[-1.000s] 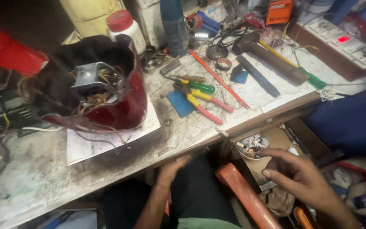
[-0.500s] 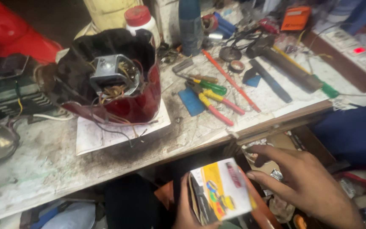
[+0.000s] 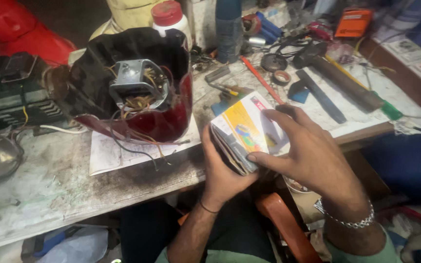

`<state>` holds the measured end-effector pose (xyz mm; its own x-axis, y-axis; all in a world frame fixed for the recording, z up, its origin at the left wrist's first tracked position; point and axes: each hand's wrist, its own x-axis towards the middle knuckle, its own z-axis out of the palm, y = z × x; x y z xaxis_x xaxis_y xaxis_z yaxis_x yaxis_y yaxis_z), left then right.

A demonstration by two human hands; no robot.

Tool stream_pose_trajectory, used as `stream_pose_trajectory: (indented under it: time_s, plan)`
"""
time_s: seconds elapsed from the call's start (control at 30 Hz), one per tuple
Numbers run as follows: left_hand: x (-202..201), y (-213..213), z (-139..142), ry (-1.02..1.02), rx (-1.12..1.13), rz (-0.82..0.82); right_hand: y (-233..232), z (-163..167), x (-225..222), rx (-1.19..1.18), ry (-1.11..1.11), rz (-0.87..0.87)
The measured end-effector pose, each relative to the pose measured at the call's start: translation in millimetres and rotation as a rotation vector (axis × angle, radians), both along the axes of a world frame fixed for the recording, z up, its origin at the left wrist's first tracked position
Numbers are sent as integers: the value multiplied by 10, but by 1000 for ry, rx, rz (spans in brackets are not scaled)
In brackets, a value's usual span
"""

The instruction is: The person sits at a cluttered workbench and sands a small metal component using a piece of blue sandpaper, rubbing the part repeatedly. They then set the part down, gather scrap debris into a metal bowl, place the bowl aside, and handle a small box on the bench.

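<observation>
Two bare hands meet over the near edge of a stained grey counter (image 3: 49, 190). The left hand (image 3: 222, 168) supports from below one small cardboard box (image 3: 243, 132), white and yellow with coloured printing, its grip closed around the box's lower left side. The right hand (image 3: 308, 153) lies over the box's right end, thumb under the near corner and fingers across the top face, its grip likewise closed on the box; one metal chain bracelet (image 3: 349, 221) circles that wrist, and one thin band sits on the left wrist. The box is held tilted, just above the counter edge and in front of the person's lap.

To the left of the box, on one sheet of white paper (image 3: 108, 153), lies one dark red appliance housing (image 3: 132, 92), open toward the camera, showing one grey metal motor frame (image 3: 137, 85) with loose wires spilling out.

Behind the housing stands one white bottle with a red cap (image 3: 169, 17). Further right on the counter: one red-handled tool (image 3: 261, 80), one long dark bar (image 3: 320, 95), one green-handled tool (image 3: 388, 109), one small roll of tape (image 3: 282, 77) and one orange box (image 3: 353, 22). One red object (image 3: 20, 31) occupies the far left corner. One orange-brown bar (image 3: 288, 229) lies below the hands.
</observation>
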<state>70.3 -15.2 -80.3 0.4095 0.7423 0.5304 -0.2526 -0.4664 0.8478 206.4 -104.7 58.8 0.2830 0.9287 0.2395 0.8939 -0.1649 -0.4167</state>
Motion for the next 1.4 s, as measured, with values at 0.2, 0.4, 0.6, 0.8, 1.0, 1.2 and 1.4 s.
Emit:
stream_pose_trajectory:
  time_s: [0.2, 0.4, 0.6, 0.8, 1.0, 1.2, 1.4]
  plan:
    - [42, -107, 110, 72, 267, 230, 91, 97, -45, -295, -104, -67]
    - [45, -28, 197, 122, 462, 263, 79, 194, -143, 70, -101, 19]
    - [64, 46, 104, 93, 402, 181, -78, 391, -75, 188, -325, -24]
    - [-30, 179, 111, 133, 414, 107, -109, 554, 211, 204, -745, -239]
    - [-48, 199, 171, 255, 416, 75, 165, 156, 448, 81, -527, 86]
    - [-82, 192, 173, 294, 428, 105, 160, -25, 691, 229, -24, 203]
    - [-66, 205, 139, 322, 448, 110, -75, -45, 604, 90, 243, 198]
